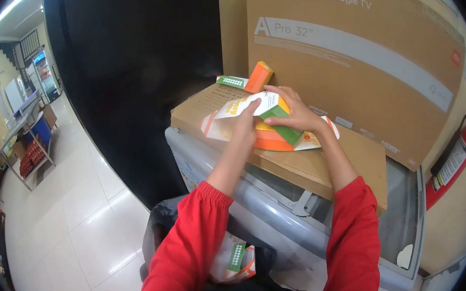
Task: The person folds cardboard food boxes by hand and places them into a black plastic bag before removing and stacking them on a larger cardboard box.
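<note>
Both hands hold a small white, green and yellow carton (271,100) above a large flat cardboard box. My left hand (247,119) grips its near left side, with the thumb on the white panel. Across the top and right side, my right hand (300,116) is bent with its fingers over the green end. Under and around it lie flattened-looking orange and white cartons (275,143), partly covered by the hands. An orange and yellow carton (259,77) stands tilted just behind, beside a green and white flap (231,81).
The flat cardboard box (350,151) rests on a grey chest freezer (277,206). A large TV box (353,61) stands behind. Below, a black bag (161,217) holds more cartons (237,258). A fire extinguisher (456,158) hangs at right; a black panel (132,80) rises at left.
</note>
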